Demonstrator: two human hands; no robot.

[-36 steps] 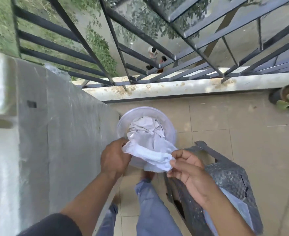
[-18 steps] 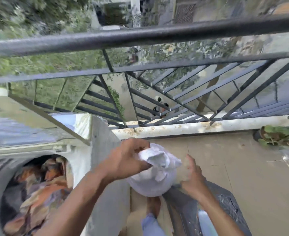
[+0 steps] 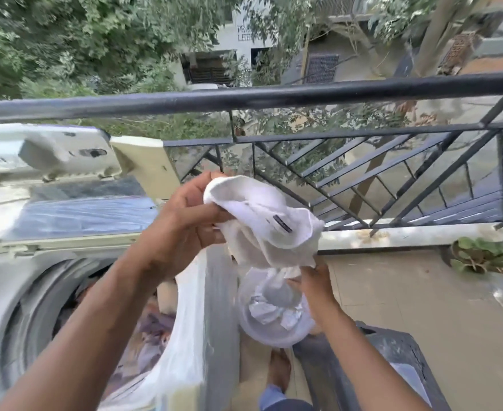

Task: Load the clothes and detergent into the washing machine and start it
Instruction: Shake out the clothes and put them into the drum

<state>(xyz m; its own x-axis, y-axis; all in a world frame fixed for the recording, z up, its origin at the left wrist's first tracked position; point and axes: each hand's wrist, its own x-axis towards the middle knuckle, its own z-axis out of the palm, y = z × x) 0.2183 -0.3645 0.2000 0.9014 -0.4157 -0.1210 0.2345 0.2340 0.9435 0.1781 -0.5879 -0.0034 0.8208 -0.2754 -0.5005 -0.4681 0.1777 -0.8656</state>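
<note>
The left hand (image 3: 185, 221) grips a crumpled white cloth garment (image 3: 262, 221) by its upper edge, fingers and thumb curled round the fabric, holding it up in front of the dark metal balcony railing (image 3: 274, 96). The right hand (image 3: 312, 286) is lower, its fingers pinching the bottom of the same garment just above a round translucent white plastic tub (image 3: 274, 318). More crumpled white fabric lies inside the tub, and a strip of the garment hangs down into it.

To the left stands the white top-loading washing machine (image 3: 13, 292), its lid (image 3: 75, 209) raised and leaning back toward the railing. Coloured clothes (image 3: 152, 324), orange and purple in tone, already lie in the drum opening. The left forearm crosses over the machine's right front corner, and a pale translucent plastic sheet (image 3: 191, 321) hangs along the machine's right side, partly covering the view of the drum. The garment is outside the machine, to the right of its opening and above the tub.

A dark grey plastic chair (image 3: 392, 357), cracked on its top, sits at the lower right just beside the tub, under the right forearm. A small green potted plant (image 3: 481, 253) stands on the tiled balcony floor (image 3: 407, 292) by the ledge. Beyond the railing are trees and a pale building.
</note>
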